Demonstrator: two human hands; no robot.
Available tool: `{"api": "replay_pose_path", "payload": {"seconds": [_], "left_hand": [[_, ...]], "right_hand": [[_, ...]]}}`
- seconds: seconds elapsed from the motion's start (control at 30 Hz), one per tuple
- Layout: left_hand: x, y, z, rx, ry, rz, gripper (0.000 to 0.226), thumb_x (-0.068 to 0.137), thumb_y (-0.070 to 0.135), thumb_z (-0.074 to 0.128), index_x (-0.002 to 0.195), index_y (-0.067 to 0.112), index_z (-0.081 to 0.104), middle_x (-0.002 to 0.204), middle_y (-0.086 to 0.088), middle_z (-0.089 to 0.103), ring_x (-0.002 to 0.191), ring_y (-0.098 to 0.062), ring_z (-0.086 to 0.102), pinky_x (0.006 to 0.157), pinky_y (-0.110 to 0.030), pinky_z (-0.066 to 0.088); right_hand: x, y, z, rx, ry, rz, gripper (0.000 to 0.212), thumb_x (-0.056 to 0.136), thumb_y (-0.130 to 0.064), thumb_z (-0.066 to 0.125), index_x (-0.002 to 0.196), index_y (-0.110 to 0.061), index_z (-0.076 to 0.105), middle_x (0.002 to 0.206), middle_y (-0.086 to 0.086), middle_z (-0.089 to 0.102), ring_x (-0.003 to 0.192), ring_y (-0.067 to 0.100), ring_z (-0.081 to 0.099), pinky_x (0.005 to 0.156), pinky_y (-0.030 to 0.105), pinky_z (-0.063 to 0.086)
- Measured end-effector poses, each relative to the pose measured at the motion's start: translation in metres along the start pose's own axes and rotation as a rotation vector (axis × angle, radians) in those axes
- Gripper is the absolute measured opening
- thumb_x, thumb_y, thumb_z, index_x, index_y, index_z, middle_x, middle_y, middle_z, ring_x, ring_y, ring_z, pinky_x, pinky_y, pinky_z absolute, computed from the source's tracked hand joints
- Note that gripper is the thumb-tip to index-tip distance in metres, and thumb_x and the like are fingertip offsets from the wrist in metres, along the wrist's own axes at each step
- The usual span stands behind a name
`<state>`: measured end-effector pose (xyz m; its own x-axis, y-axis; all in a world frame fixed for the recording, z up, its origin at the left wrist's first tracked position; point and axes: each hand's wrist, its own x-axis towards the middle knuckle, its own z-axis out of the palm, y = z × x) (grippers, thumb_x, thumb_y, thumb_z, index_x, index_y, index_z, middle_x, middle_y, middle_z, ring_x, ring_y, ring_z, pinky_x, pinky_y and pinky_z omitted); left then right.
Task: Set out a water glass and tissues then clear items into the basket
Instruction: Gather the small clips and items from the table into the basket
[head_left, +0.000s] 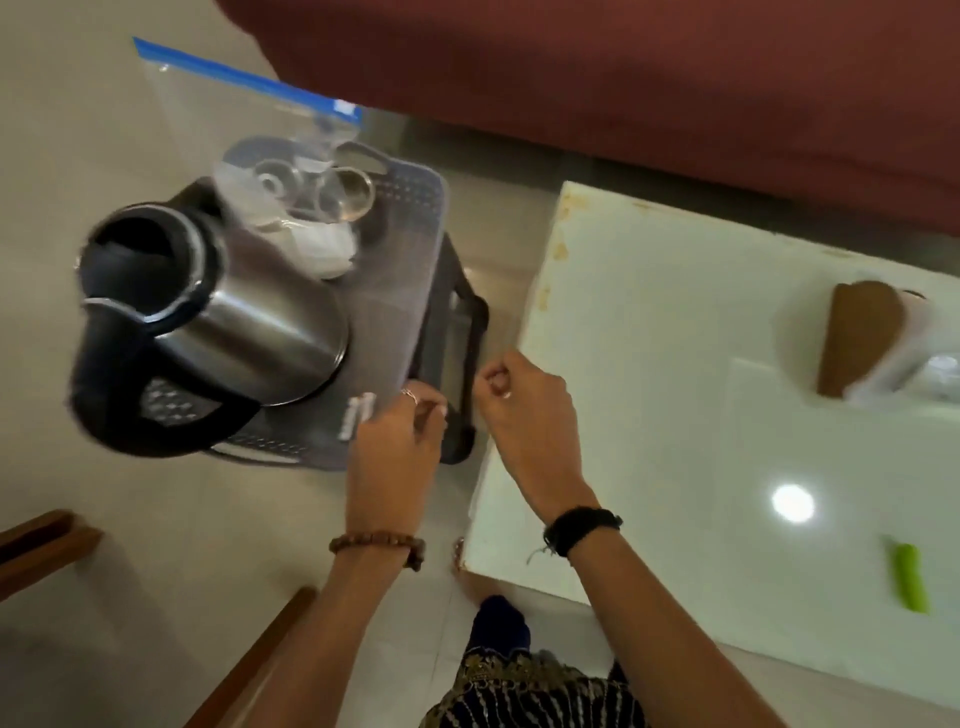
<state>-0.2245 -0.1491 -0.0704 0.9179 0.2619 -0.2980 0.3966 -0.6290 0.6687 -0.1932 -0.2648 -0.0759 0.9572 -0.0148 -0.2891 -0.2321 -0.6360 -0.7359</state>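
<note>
A grey perforated basket (410, 249) with dark handles stands on the floor left of the white table (649, 364). In it lie a steel kettle (244, 322) with a black handle, a clear water glass (347, 195) on its side and white tissues (324, 247). My left hand (397, 441) hovers over the basket's near right corner with its fingers curled and nothing visible in them. My right hand (524, 402) is just right of the basket's dark handle (460, 358), with curled fingers that hold nothing.
A clear zip bag (223, 93) with a blue strip lies on the floor behind the basket. On the table are a brown tissue holder (860, 343) and a green object (911, 577). A red sofa (623, 78) runs along the back. Wooden furniture edges (47, 540) stand at lower left.
</note>
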Motion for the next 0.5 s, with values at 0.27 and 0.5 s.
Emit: {"api": "replay_pose_path", "payload": {"seconds": [0.27,0.5], "left_hand": [[-0.082,0.109,0.181,-0.14,-0.429,0.015,0.01,0.089,0.013,0.054,0.084,0.021,0.057,0.076,0.001,0.065,0.074,-0.014,0.064,0.069,-0.02,0.05],[-0.157,0.174,0.331,-0.062,-0.602,-0.046,0.009,0.087,0.013,0.054,0.079,0.017,0.057,0.074,-0.002,0.064,0.076,-0.023,0.067,0.074,-0.038,0.057]], "right_hand": [[-0.069,0.167,-0.144,0.158,0.271,0.453,0.009,0.088,-0.02,0.055,0.083,-0.021,0.062,0.074,-0.003,0.069,0.061,0.012,0.063,0.051,0.026,0.045],[-0.119,0.309,-0.246,0.182,0.4,0.688,0.01,0.089,-0.021,0.054,0.087,-0.017,0.062,0.078,-0.001,0.069,0.061,0.009,0.058,0.049,0.022,0.037]]}}
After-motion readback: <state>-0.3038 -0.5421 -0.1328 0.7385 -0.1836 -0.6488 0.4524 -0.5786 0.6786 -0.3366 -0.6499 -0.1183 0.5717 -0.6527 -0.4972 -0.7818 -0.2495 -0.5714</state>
